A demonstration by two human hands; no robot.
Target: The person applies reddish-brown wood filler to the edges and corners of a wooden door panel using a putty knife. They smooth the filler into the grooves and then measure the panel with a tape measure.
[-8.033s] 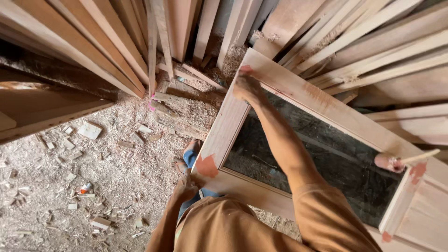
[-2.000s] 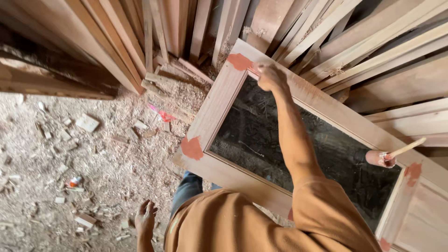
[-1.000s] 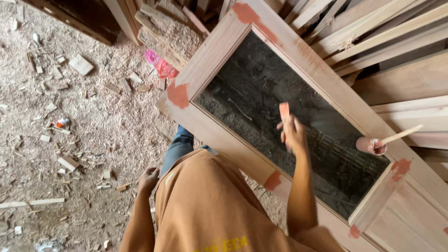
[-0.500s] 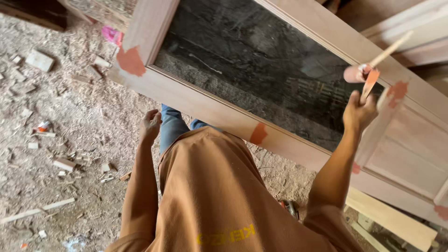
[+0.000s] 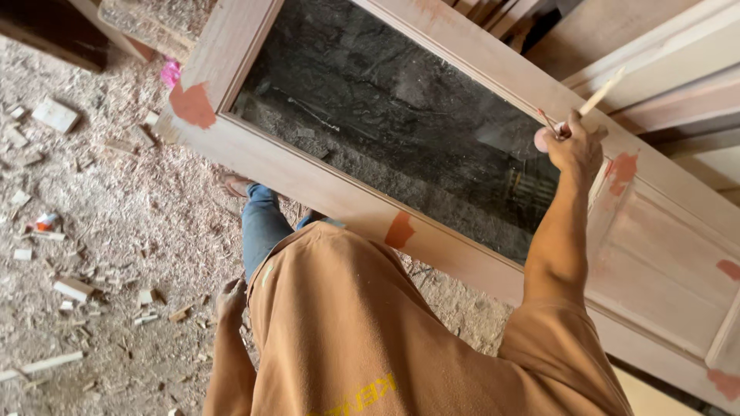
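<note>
**Filler application at the frame's far rail**

A thin wooden stick (image 5: 600,94) is held in the right hand (image 5: 572,148), the fingers closed around its lower end. A small pale container appears to be gripped in the same hand, though it is largely hidden behind the fingers and cannot be confirmed. The hand is raised to the far rail of the wooden door frame (image 5: 308,173), just beside a reddish filler patch (image 5: 621,169) on the adjoining panel.

4 further patches of the same colour are visible: 1 at the near corner joint (image 5: 193,105), 1 on the near rail (image 5: 399,229) and 2 at the right edge.

The left hand (image 5: 230,297) hangs beside the orange shirt (image 5: 362,323), loosely curled and holding nothing.

The step in hand is judged to be reloading or picking up filler. For the following stroke, the stick's tip must be brought flat against an untreated joint and drawn along it under light pressure.
</note>
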